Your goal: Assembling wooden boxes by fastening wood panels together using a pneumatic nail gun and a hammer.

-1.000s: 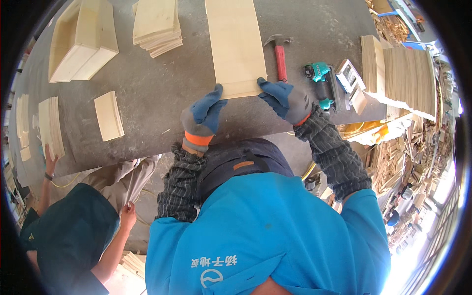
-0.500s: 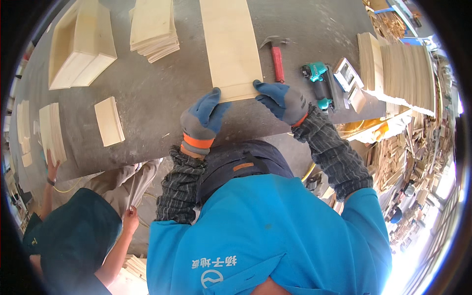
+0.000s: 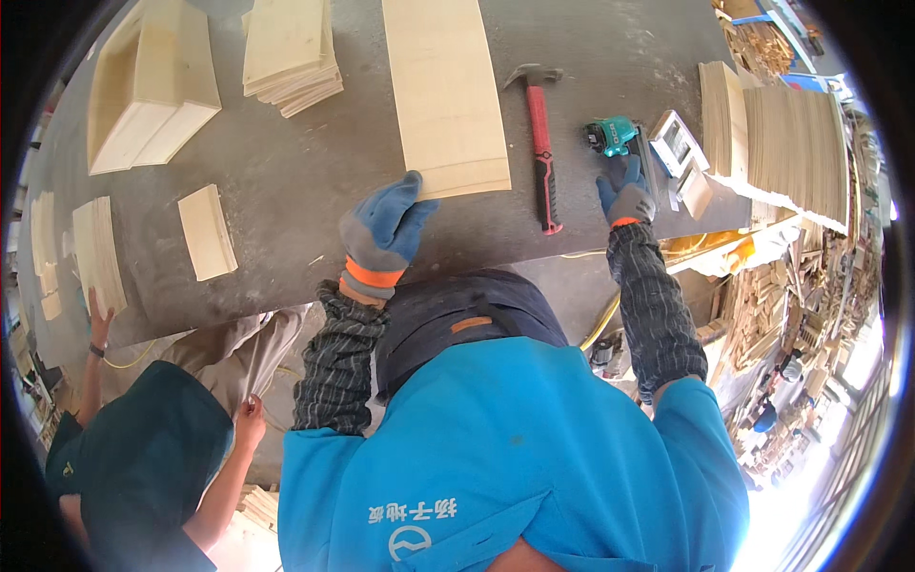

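Observation:
A long pale plywood plank [image 3: 446, 91] lies on the grey worktable [image 3: 286, 181], running away from me. My left hand [image 3: 386, 229], in a blue and grey glove, rests at the plank's near left corner, with its fingers against the plank's end. My right hand [image 3: 626, 191], gloved the same, is off the plank, out to the right. It covers the handle of a green nail gun [image 3: 612, 135] that lies on the table. A red-handled hammer [image 3: 541, 143] lies between the plank and the nail gun.
A wooden box [image 3: 152, 86], a stack of thin boards [image 3: 286, 52] and a small board [image 3: 207, 232] lie to the left. Upright board stacks [image 3: 791, 133] and small boxes [image 3: 677, 143] crowd the right end. A co-worker in dark green [image 3: 143, 458] stands lower left, one hand [image 3: 100, 319] at the table edge.
My right hand has left the plank's near right corner and moved right, past the hammer, onto the nail gun. My left hand stays at the plank's near left corner.

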